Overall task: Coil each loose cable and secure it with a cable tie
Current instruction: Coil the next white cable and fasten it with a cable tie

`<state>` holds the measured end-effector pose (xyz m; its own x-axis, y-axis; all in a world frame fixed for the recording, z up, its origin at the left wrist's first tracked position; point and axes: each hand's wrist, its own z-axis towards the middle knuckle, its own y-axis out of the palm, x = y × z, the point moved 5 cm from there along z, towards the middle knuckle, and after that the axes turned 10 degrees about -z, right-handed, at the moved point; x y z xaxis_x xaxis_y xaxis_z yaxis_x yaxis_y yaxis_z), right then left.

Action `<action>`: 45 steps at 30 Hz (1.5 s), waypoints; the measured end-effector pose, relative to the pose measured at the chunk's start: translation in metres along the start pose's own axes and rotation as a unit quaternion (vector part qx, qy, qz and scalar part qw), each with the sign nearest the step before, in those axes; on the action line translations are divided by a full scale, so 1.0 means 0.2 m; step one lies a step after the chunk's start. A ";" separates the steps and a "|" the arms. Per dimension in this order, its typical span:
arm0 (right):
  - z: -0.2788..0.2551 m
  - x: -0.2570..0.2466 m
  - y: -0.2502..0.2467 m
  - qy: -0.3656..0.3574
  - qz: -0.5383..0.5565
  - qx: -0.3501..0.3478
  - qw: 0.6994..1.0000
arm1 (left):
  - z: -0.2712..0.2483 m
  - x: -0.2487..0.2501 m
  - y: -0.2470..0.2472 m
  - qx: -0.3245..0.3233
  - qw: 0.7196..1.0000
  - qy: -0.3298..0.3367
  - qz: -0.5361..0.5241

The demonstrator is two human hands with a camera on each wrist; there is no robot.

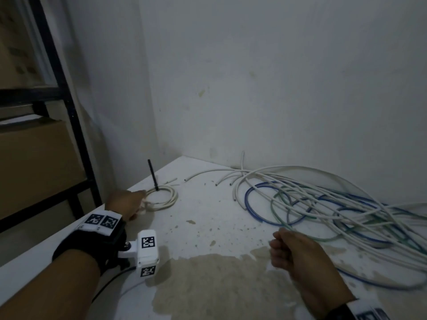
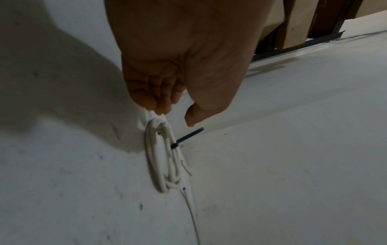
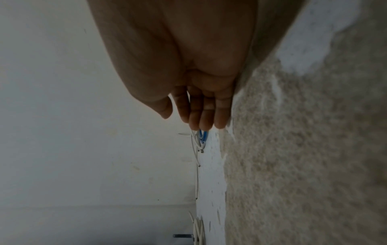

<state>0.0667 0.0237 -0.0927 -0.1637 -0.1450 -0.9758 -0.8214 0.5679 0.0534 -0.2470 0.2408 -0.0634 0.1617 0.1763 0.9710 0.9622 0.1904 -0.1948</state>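
- Fingertips of left hand (image 1: 126,202) touch the small coiled white cable (image 1: 161,197) near the table's (image 1: 203,218) left edge, black cable tie (image 1: 153,174) already on it; grasp uncertain.
- Right hand (image 1: 291,252), loosely curled, empty, should next pick one end from the loose white, blue and green cables (image 1: 323,204) by the right edge.

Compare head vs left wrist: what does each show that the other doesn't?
Head only: the right hand, fingers loosely curled and holding nothing, beside the loose cables, white, blue and green, plus a stain on the table.

Left wrist only: the left hand's fingertips at the coil's near end, thumb apart from them, and the tie's head cinched round the strands.

Both: the left hand at the white coil, which lies on the table with a black tie sticking up.
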 end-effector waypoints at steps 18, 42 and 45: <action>-0.33 -0.15 -0.97 -0.013 -0.206 0.137 0.969 | -1.33 0.32 0.99 -0.367 0.893 0.260 0.022; -0.24 0.04 -1.20 0.081 0.017 0.183 0.980 | -1.51 0.38 1.83 -0.351 0.682 0.545 0.340; -0.24 0.05 -1.20 0.079 0.022 0.188 0.979 | -1.55 0.55 1.72 -0.377 0.695 0.586 0.176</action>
<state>0.2361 -0.1520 -0.1048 -0.3014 -0.2205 -0.9277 -0.5568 0.8305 -0.0165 0.1693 0.0267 0.0193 0.0582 -0.9083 0.4143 0.5871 -0.3045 -0.7501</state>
